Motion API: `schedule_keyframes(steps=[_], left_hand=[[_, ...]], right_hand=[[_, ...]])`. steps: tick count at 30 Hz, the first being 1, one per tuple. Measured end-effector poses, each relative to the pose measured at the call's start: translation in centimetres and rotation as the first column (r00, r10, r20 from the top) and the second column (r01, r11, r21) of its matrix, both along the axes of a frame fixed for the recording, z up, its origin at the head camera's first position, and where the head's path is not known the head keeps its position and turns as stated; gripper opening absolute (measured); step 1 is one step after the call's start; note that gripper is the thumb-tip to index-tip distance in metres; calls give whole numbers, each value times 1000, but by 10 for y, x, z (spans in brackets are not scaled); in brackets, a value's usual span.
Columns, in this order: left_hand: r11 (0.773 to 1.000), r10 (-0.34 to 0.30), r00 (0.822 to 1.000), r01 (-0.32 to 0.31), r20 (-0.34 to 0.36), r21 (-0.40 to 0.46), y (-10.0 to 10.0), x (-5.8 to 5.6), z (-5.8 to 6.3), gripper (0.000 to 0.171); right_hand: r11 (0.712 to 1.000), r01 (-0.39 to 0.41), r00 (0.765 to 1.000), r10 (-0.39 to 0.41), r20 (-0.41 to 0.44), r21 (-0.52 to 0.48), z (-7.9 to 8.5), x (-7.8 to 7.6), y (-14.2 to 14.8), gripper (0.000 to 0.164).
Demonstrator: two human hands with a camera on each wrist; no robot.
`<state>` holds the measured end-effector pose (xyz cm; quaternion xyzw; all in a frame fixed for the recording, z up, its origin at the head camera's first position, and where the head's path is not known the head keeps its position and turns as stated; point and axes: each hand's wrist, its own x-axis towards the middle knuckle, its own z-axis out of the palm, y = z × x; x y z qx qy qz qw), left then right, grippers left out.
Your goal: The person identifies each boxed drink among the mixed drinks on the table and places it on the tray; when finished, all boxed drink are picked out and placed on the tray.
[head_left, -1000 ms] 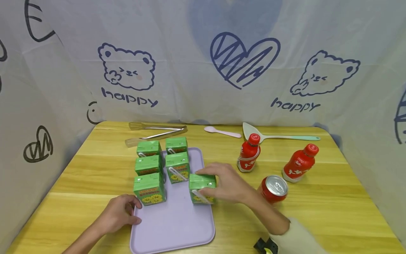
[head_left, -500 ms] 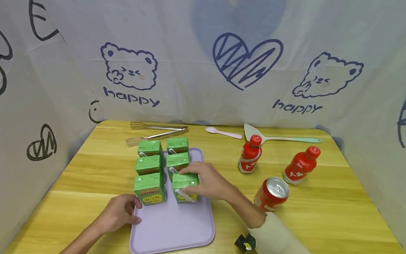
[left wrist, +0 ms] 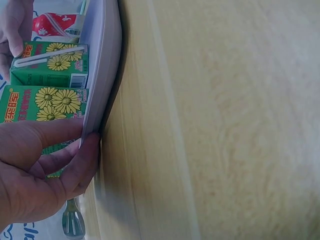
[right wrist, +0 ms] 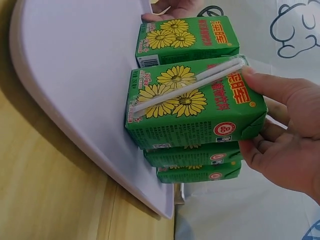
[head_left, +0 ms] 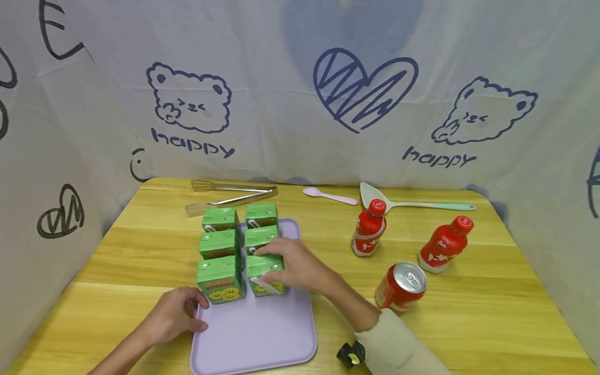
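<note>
My right hand [head_left: 300, 263] holds a green juice box [right wrist: 190, 100] by its top, thumb on the front and fingers behind. That box has yellow flowers and a white straw on its front, and it stands upright on the lilac tray [head_left: 255, 338]. Beside it is another green juice box [head_left: 220, 281] at the front of the left column. At the tray's left rim, my left hand [head_left: 175, 315] grips the edge between thumb and fingers, as the left wrist view also shows. Several more juice boxes [head_left: 219, 244] stand behind in two columns.
Right of the tray are a red can [head_left: 400, 289] and two red bottles [head_left: 369, 229]. Along the back lie tongs [head_left: 241, 197], a pink spoon [head_left: 330, 196] and a spatula [head_left: 412, 203]. A patterned cloth [head_left: 272, 104] hangs behind the table.
My right hand has brought the juice box leftward from the tray's right edge to beside the front-left box. My left hand has stayed at the tray rim.
</note>
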<state>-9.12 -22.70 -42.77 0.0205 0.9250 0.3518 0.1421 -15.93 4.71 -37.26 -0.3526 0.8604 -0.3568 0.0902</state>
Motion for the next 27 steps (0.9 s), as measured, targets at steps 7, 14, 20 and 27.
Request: schedule_keyframes(steps=[7, 14, 20, 27], left_hand=[[982, -179, 984, 177, 27, 64, -14, -14, 8, 33], [946, -270, 960, 250, 77, 205, -37, -40, 21, 30], [968, -199, 979, 188, 51, 164, -49, -49, 29, 33], [991, -120, 990, 115, -77, -62, -64, -55, 40, 41]], right_hand=[[993, 28, 1000, -27, -11, 111, 7, 0, -1, 52], [990, 52, 998, -48, -30, 132, 20, 7, 16, 53], [987, 129, 983, -115, -145, 98, 30, 26, 61, 50], [941, 334, 898, -304, -318, 44, 38, 61, 134, 55]])
